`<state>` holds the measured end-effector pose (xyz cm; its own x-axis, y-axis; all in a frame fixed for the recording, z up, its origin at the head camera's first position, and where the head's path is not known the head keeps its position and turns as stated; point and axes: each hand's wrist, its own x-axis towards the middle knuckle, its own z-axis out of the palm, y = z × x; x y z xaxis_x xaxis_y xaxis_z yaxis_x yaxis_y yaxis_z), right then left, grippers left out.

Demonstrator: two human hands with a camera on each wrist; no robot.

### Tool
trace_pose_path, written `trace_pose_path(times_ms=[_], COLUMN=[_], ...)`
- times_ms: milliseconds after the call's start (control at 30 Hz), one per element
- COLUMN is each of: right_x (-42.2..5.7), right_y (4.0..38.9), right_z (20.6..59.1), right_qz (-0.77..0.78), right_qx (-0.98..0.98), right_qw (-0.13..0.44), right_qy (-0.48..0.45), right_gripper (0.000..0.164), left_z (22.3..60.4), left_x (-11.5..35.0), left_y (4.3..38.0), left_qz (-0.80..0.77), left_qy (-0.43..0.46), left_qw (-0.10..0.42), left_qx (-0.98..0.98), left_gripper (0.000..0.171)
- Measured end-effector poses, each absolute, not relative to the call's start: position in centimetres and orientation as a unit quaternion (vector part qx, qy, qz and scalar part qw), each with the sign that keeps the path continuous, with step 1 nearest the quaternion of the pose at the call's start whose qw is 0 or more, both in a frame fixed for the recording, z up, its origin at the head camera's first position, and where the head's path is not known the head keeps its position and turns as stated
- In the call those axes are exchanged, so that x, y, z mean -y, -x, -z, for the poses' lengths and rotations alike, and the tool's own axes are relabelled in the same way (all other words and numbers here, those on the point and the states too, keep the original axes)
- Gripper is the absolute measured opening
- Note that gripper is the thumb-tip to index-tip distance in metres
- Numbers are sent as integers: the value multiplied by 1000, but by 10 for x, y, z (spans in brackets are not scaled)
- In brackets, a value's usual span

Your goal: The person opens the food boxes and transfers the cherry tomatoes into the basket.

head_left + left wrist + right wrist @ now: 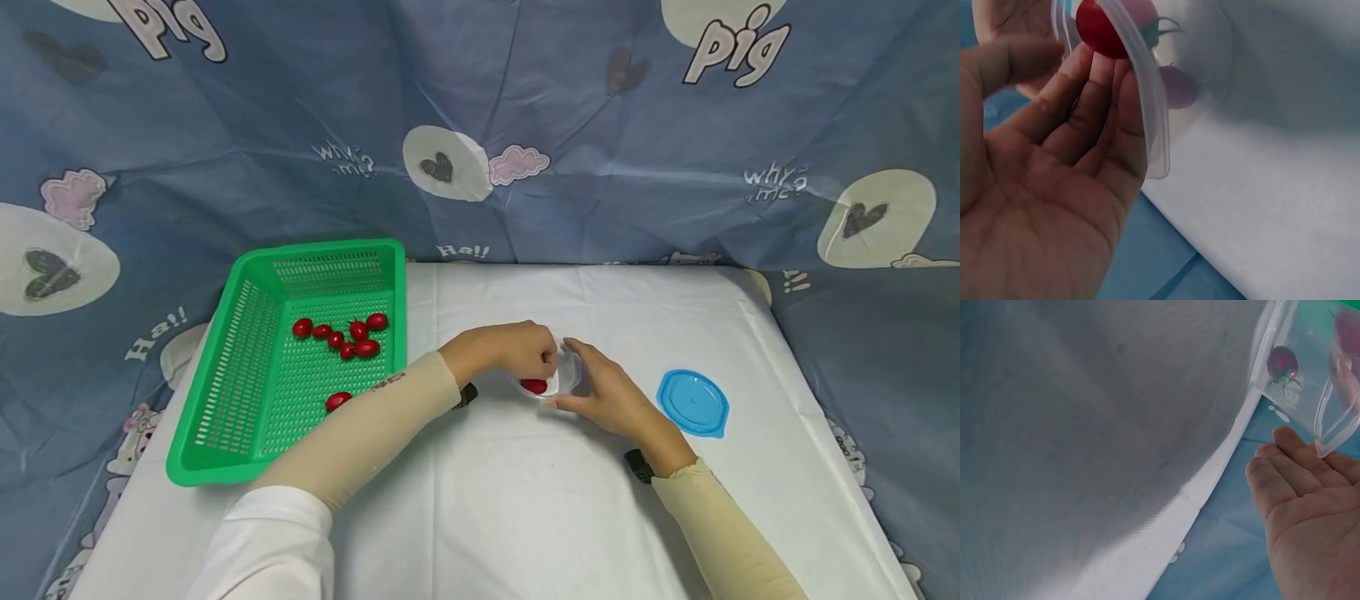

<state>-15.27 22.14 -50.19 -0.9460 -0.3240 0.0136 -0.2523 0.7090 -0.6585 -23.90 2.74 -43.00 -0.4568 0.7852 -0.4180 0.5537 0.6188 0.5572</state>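
Observation:
A clear plastic container (pixel 572 377) stands on the white-covered table, with red cherry tomatoes (pixel 534 387) in it. My left hand (pixel 529 350) reaches into it from the left. In the left wrist view its fingertips are by a stemmed tomato (pixel 1099 28), and the thumb stands apart from that fruit. A second tomato (pixel 1179 87) shows through the plastic wall. From the right side, my right hand (pixel 611 396) holds the container between thumb and fingers. The right wrist view shows a tomato (pixel 1282 361) through the clear wall, above the right fingers.
A green perforated basket (pixel 397 283) at the left holds several more cherry tomatoes (pixel 367 348); my left forearm crosses its near right corner. Right of the right hand lies a blue lid (pixel 693 403). A patterned blue cloth (pixel 600 167) hangs behind the table.

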Motion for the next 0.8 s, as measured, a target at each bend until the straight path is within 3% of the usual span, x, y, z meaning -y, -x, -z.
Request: trace_pose_path(times_ms=[100, 333, 800], right_x=[-221, -221, -222], right_y=[153, 154, 153], right_z=[502, 503, 501], right_qz=[346, 344, 350], right_qx=[-924, -924, -921], right_qw=[48, 47, 45], right_qy=[156, 157, 166], right_gripper=[103, 101, 100], left_z=[426, 422, 425], left_x=[-26, -23, -22], left_y=[240, 242, 241], left_qz=[-160, -153, -169], left_qy=[-404, -393, -397], left_qw=[353, 384, 363], left_qx=[-829, -821, -826], left_gripper=[8, 12, 14])
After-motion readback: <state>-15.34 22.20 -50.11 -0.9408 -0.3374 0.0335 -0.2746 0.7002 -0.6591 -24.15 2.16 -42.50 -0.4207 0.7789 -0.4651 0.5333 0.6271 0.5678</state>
